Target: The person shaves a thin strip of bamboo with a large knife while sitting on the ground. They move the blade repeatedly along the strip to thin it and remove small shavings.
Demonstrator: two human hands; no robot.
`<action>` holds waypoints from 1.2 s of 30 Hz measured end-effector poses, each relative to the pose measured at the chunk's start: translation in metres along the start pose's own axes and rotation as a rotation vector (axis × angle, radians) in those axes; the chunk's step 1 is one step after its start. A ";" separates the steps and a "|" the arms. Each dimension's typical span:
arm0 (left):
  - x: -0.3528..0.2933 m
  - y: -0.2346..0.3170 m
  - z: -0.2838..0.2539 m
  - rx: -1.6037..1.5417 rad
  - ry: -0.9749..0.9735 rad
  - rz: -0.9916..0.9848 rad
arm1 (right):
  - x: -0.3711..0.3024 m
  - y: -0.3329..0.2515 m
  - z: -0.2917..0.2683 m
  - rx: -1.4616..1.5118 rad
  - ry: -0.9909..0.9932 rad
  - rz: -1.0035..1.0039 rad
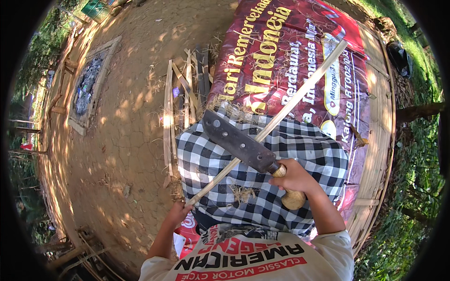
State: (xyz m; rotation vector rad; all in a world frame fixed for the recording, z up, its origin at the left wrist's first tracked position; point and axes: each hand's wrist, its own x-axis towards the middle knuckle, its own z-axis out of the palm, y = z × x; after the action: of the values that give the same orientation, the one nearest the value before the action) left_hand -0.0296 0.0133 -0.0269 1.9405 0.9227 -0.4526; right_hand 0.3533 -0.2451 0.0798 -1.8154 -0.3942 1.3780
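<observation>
My right hand (294, 178) is wrapped round the wooden handle (293, 199) of a machete. Its broad dark blade (239, 143), with several round holes or rivets, points to the far left and lies across a long pale strip of split bamboo or wood (300, 93). My left hand (177, 211) grips the near end of that strip. From there the strip slants over my lap to the far right. A black-and-white checked cloth (206, 159) covers my lap, and a small clump of shavings (243, 193) rests on it.
A red printed banner (234, 61) strewn with thin shavings covers the slatted bamboo platform (377, 140). Several split strips (168, 112) lie on the dirt ground (126, 154) to the left. Farther left is a framed ash pit (89, 89). A black bag (399, 58) sits beyond the platform's right edge.
</observation>
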 end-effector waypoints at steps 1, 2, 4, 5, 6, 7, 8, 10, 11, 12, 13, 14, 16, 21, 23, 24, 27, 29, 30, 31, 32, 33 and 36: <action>0.004 -0.008 0.005 0.007 0.004 0.004 | -0.001 -0.002 -0.001 -0.026 0.049 -0.061; 0.006 -0.017 0.009 0.015 0.008 0.004 | 0.000 -0.005 -0.003 -0.051 0.096 -0.122; 0.009 -0.049 0.022 -0.015 0.030 0.006 | 0.002 -0.010 -0.008 -0.004 0.199 -0.204; 0.011 -0.044 0.023 -0.034 0.039 0.017 | 0.004 -0.011 -0.012 0.011 0.303 -0.233; 0.009 -0.039 0.022 -0.017 0.052 0.005 | 0.008 -0.010 -0.015 0.025 0.407 -0.262; 0.008 -0.034 0.019 -0.017 0.041 0.024 | 0.010 -0.011 -0.018 0.039 0.510 -0.291; 0.008 -0.028 0.017 -0.019 0.034 0.041 | 0.010 -0.017 -0.021 0.096 0.535 -0.237; 0.010 -0.027 0.016 -0.016 0.024 0.045 | 0.008 -0.012 -0.016 0.063 0.494 -0.180; 0.010 -0.031 0.016 -0.008 0.019 0.034 | 0.007 -0.005 -0.012 0.049 0.477 -0.153; 0.011 -0.032 0.016 -0.001 0.010 0.021 | 0.007 0.006 -0.006 -0.086 0.450 -0.154; 0.012 -0.033 0.017 -0.030 0.020 0.042 | 0.004 0.010 -0.003 -0.125 0.432 -0.182; 0.009 -0.032 0.017 -0.058 0.029 0.057 | 0.003 0.011 0.004 -0.161 0.408 -0.208; 0.011 -0.033 0.019 -0.095 0.029 0.070 | -0.001 0.004 0.001 -0.239 0.370 -0.245; 0.009 -0.032 0.025 -0.131 0.036 0.020 | 0.002 -0.024 -0.021 -0.153 0.561 -0.268; 0.010 -0.043 0.027 -0.158 0.031 -0.004 | 0.009 -0.026 -0.021 -0.029 0.582 -0.156; 0.011 -0.047 0.029 -0.173 0.033 -0.014 | 0.012 -0.019 -0.017 -0.158 0.634 -0.252; 0.006 -0.044 0.023 -0.180 0.041 0.085 | 0.009 -0.005 -0.018 -0.091 0.597 -0.214; 0.009 -0.041 0.017 -0.128 -0.007 0.053 | 0.005 -0.003 -0.021 -0.007 0.543 -0.187; 0.011 -0.043 0.017 -0.123 0.002 0.067 | 0.001 -0.005 -0.023 0.036 0.515 -0.172; 0.012 -0.045 0.018 -0.118 0.011 0.081 | -0.004 -0.009 -0.026 0.047 0.505 -0.151; 0.011 -0.046 0.018 -0.117 0.016 0.079 | -0.009 -0.015 -0.029 0.058 0.492 -0.135; 0.009 -0.048 0.019 -0.116 0.022 0.076 | -0.010 -0.020 -0.033 0.067 0.478 -0.119; 0.014 -0.045 0.027 -0.238 0.050 0.164 | -0.008 -0.026 -0.057 -0.048 0.510 -0.188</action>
State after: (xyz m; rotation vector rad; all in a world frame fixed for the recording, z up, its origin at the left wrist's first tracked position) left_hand -0.0530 0.0099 -0.0762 1.7978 0.8025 -0.1909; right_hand 0.4081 -0.2576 0.1087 -2.0285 -0.3165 0.7466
